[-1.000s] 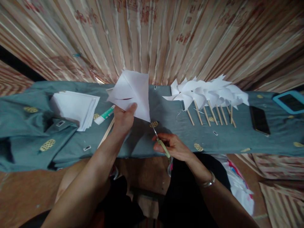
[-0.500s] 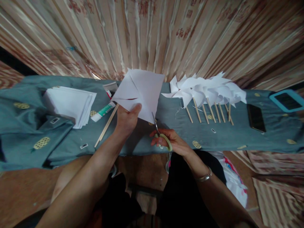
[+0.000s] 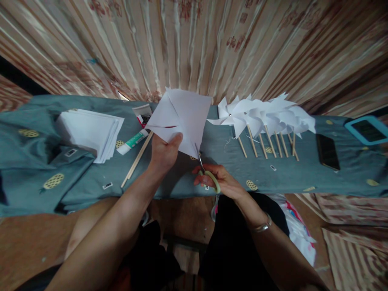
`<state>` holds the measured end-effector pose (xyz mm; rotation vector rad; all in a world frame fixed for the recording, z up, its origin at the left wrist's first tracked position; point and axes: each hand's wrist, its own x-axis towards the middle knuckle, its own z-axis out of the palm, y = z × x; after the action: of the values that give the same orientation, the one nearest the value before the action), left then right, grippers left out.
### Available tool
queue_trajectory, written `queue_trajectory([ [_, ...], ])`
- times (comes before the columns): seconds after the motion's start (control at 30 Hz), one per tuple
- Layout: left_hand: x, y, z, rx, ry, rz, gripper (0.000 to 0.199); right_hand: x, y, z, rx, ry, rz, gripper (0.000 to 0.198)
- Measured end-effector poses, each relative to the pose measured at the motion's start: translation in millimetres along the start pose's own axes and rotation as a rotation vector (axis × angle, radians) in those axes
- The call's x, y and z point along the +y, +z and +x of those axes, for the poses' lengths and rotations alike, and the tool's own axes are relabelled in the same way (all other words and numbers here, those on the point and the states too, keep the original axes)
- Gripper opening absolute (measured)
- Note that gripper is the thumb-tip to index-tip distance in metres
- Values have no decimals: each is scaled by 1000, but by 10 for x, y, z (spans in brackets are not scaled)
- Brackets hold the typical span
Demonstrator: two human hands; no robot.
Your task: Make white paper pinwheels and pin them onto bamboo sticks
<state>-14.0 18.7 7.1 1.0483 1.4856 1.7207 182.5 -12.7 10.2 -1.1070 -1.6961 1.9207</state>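
Note:
A square sheet of white paper point(image 3: 190, 113) is pinched in my left hand point(image 3: 166, 150), thumb on top and fingers hidden beneath. Slits run inward from its left and upper-left corners. My right hand point(image 3: 222, 178) grips scissors point(image 3: 216, 180) with pale green handles. Their blades meet the paper at its lower right corner. To the right lies a row of white paper pinwheels point(image 3: 257, 115) on wooden sticks. Loose wooden sticks point(image 3: 137, 159) rest left of my left hand, beside a green and white glue stick point(image 3: 132, 142).
A stack of white paper point(image 3: 91, 131) lies on the left of the cloth-covered table point(image 3: 169, 184). A small open box point(image 3: 142, 114) stands behind the glue stick. On the right are a black phone point(image 3: 327, 151) and a blue-framed device point(image 3: 367, 129). A curtain point(image 3: 194, 48) hangs behind the table.
Both hands, the paper and the scissors keep nearly the same pose. The whole view has shifted slightly, and the blades still sit at the paper's lower right corner.

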Motion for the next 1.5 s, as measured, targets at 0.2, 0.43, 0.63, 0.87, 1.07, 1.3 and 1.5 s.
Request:
queue_trajectory([
  [0.2,-98,-6,25,-15,26,22,27,-10,2,4,12,0,-33,58],
  [0.43,-155,-23,43,-25,89,47,26,-23,14,21,8,31,55,58],
  [0.63,-129,-41,45,-28,66,60,26,5,20,37,23,21,74,54],
  [0.87,-115,-45,43,-19,51,36,25,1,29,47,52,69,127,51],
  [1.07,-55,-52,35,-21,51,46,24,5,47,57,74,101,164,52],
  [1.3,-104,-45,47,10,47,21,30,3,64,58,106,121,192,54],
  [1.5,-56,-49,15,-40,61,40,25,20,39,52,97,65,106,52],
])
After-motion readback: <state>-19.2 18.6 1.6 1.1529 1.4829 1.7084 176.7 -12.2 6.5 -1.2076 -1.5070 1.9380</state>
